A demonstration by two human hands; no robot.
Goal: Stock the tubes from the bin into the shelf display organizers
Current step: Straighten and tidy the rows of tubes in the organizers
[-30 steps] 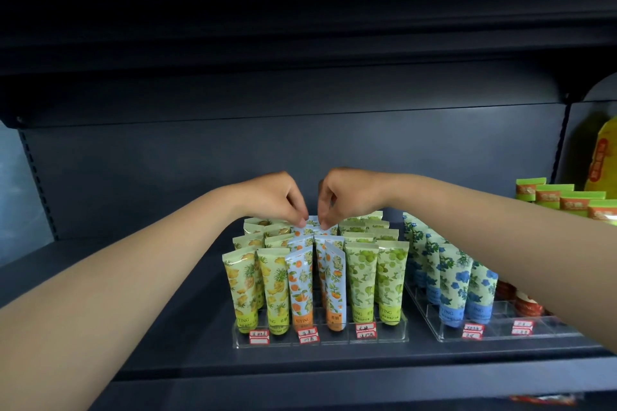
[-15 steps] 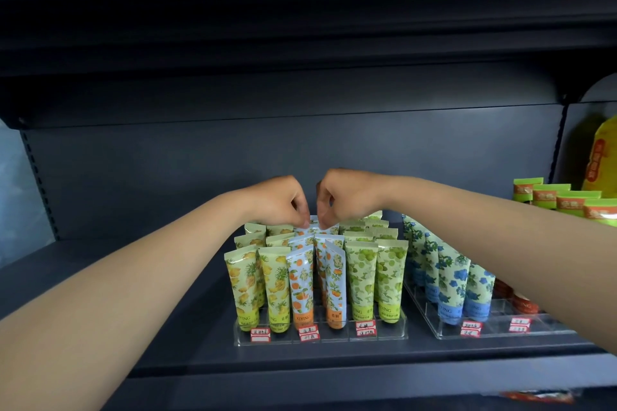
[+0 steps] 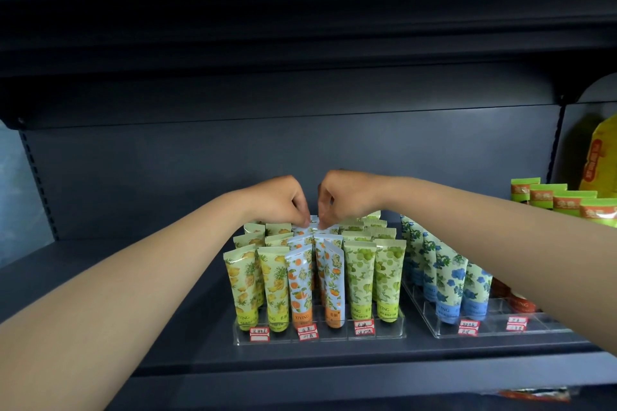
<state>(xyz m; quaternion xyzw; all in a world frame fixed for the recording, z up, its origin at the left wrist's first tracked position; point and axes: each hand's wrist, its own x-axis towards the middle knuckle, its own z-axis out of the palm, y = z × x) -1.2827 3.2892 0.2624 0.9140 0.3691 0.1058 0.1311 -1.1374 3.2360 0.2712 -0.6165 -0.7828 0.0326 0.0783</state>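
Head view: mid-frame, left hand and right hand, nearly touching, each pinch rear orange tubes' tops in the organizer.

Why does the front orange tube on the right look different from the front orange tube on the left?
The right orange tube is turned sideways and leans, so its narrow edge shows; the left orange tube faces forward and stands straight. The left one's orange band reads XIYING; the right one's shows smaller marks. Both have the same orange-fruit print and stand cap-down in the clear organizer.
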